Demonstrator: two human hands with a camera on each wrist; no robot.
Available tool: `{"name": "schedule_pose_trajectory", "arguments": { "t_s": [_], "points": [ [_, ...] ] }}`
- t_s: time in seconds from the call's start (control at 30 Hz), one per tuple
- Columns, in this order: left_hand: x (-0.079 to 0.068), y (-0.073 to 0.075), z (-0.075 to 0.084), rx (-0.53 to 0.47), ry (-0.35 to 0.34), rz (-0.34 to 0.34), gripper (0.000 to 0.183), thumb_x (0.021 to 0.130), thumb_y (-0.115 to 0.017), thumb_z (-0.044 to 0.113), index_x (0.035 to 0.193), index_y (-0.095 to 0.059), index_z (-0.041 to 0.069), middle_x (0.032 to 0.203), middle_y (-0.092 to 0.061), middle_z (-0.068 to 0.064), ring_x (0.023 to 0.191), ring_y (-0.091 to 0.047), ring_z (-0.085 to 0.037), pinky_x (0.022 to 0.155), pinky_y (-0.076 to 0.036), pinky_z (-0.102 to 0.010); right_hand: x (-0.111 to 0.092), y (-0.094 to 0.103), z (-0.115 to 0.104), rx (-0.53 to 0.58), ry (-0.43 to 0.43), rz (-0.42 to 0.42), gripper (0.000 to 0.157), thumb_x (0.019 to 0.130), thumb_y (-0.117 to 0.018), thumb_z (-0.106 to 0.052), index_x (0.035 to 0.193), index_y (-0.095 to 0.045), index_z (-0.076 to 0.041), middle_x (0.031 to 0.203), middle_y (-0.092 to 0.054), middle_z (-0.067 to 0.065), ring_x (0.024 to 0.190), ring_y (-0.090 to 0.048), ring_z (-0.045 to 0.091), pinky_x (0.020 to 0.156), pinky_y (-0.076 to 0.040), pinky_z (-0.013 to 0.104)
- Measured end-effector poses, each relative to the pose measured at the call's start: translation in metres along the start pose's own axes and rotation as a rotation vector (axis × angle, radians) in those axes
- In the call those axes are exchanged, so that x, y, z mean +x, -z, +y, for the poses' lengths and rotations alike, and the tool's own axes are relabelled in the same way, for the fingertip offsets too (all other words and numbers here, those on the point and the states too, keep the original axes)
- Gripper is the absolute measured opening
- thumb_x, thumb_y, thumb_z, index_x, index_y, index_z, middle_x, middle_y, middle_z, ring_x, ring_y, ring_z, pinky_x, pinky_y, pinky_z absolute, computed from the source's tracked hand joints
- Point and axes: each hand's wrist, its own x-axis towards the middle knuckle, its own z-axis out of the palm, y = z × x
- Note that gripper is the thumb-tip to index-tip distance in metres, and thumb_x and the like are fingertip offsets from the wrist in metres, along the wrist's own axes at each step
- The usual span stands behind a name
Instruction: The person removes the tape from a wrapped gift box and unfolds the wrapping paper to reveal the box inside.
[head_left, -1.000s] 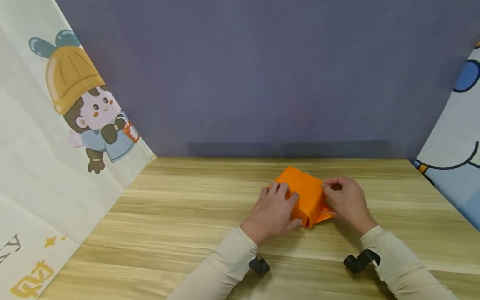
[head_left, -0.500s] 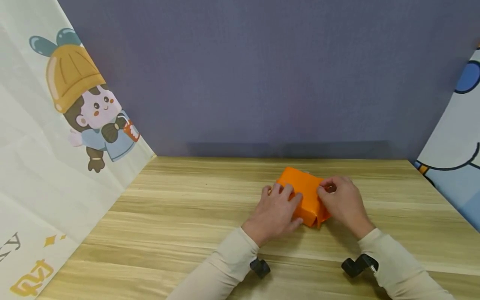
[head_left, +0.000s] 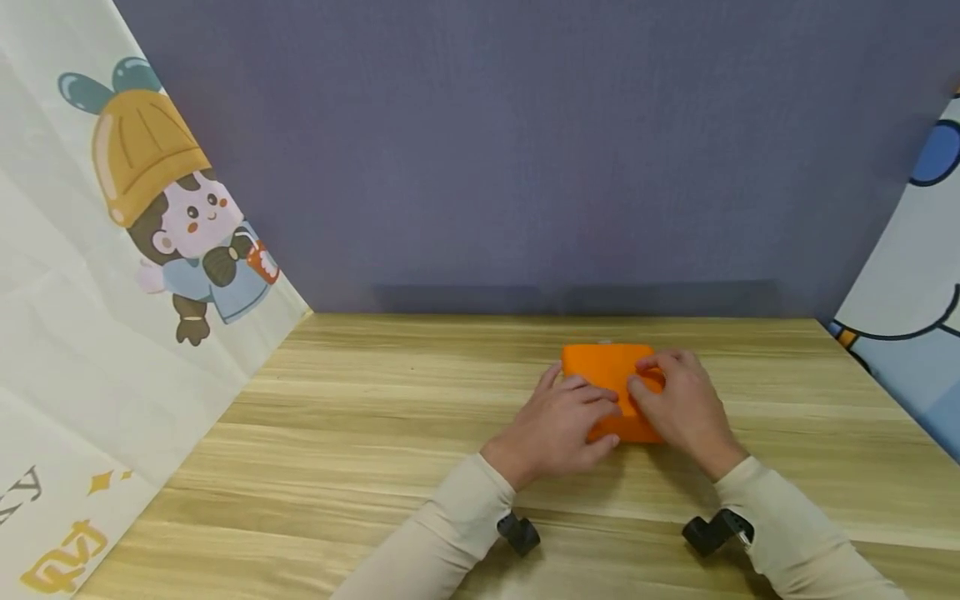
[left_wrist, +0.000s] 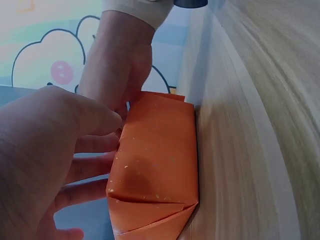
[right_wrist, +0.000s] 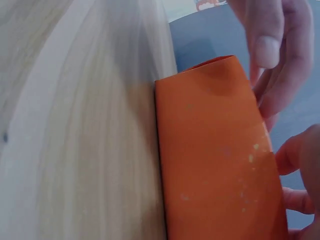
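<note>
A box wrapped in orange paper [head_left: 597, 365] lies flat on the wooden table, its long side towards me. My left hand [head_left: 555, 429] rests its fingers on the box's top at the left, with the thumb near the front edge. Over the right part of the top, my right hand [head_left: 688, 410] touches the paper with thumb and bent index finger, a gap between them. In the left wrist view the orange box [left_wrist: 159, 145] has folded paper at its near end. The right wrist view shows the long orange side [right_wrist: 215, 145] with small pale specks.
The wooden table [head_left: 337, 467] extends around the box. A grey-blue panel [head_left: 480, 167] stands behind it. Printed cloths hang at the left [head_left: 60, 275] and right [head_left: 907, 275]. A small pale item [head_left: 604, 342] shows just behind the box, too small to identify.
The box has turned from a slanted position to nearly square with the table. The loose paper at its right end no longer sticks out in view. My right hand has shifted slightly left.
</note>
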Motion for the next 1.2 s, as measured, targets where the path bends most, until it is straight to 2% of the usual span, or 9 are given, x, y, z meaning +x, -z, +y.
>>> {"name": "schedule_pose_trajectory", "arguments": {
  "t_s": [0.13,0.23,0.33,0.53,0.67,0.83,1.07,1.2],
  "points": [
    [0.001,0.002,-0.005,-0.057,-0.022,0.022,0.027,0.1,-0.057,0.039,0.119,-0.073,0.027,0.127,-0.066,0.013,0.122,-0.055,-0.009,0.116,-0.023,-0.055,-0.001,-0.002,0.004,-0.02,0.02,-0.004,0.035,0.092,-0.068,-0.024,0.114,-0.068,0.003,0.123,-0.051,0.029,0.11,-0.05,0.047,0.093,-0.043,0.062],
    [0.0,0.005,-0.013,-0.134,-0.02,0.045,0.024,0.102,-0.057,0.035,0.114,-0.074,0.025,0.117,-0.069,0.013,0.114,-0.059,-0.006,0.115,-0.027,-0.053,-0.001,-0.002,0.006,-0.033,0.045,-0.002,0.037,0.092,-0.07,-0.026,0.114,-0.068,0.003,0.123,-0.052,0.028,0.111,-0.049,0.046,0.092,-0.043,0.062],
    [-0.001,0.005,-0.022,-0.16,-0.001,0.081,0.021,0.101,-0.058,0.033,0.109,-0.076,0.026,0.111,-0.07,0.014,0.109,-0.061,-0.007,0.112,-0.032,-0.051,0.0,-0.002,0.006,-0.037,0.064,-0.002,0.037,0.092,-0.07,-0.027,0.114,-0.068,0.003,0.123,-0.052,0.028,0.112,-0.048,0.046,0.092,-0.042,0.062],
    [-0.004,-0.004,-0.034,-0.091,0.091,0.216,0.012,0.096,-0.066,0.032,0.098,-0.076,0.026,0.098,-0.068,0.012,0.097,-0.061,-0.01,0.095,-0.046,-0.038,0.002,-0.002,0.005,-0.035,0.063,-0.007,0.036,0.091,-0.071,-0.026,0.111,-0.067,0.003,0.122,-0.051,0.028,0.112,-0.047,0.045,0.094,-0.041,0.061],
    [-0.006,-0.009,-0.04,-0.07,0.18,0.273,0.009,0.093,-0.07,0.031,0.094,-0.076,0.024,0.091,-0.066,0.01,0.088,-0.062,-0.011,0.083,-0.048,-0.035,0.0,-0.003,0.002,-0.027,0.042,-0.025,0.037,0.09,-0.072,-0.028,0.11,-0.067,0.002,0.121,-0.05,0.027,0.111,-0.046,0.045,0.093,-0.042,0.06],
    [-0.007,-0.012,-0.044,-0.092,0.241,0.299,0.009,0.092,-0.071,0.03,0.092,-0.076,0.022,0.088,-0.065,0.009,0.084,-0.061,-0.013,0.08,-0.049,-0.036,-0.002,-0.003,-0.003,-0.034,0.027,-0.044,0.038,0.09,-0.072,-0.03,0.109,-0.067,0.002,0.122,-0.05,0.027,0.112,-0.046,0.046,0.094,-0.041,0.061],
    [-0.008,-0.013,-0.044,-0.081,0.273,0.31,0.011,0.092,-0.072,0.033,0.089,-0.076,0.023,0.089,-0.062,0.005,0.083,-0.06,-0.014,0.073,-0.048,-0.032,-0.005,-0.007,-0.008,-0.035,0.038,-0.035,0.038,0.089,-0.072,-0.031,0.108,-0.068,0.002,0.119,-0.05,0.026,0.11,-0.046,0.046,0.091,-0.042,0.06],
    [-0.007,-0.013,-0.043,-0.073,0.284,0.317,0.012,0.091,-0.072,0.034,0.088,-0.076,0.023,0.093,-0.062,0.004,0.086,-0.06,-0.014,0.074,-0.049,-0.029,-0.007,-0.009,-0.01,-0.047,0.053,-0.026,0.038,0.089,-0.072,-0.032,0.107,-0.068,0.001,0.118,-0.051,0.024,0.109,-0.047,0.045,0.09,-0.043,0.06]
  ]
}}
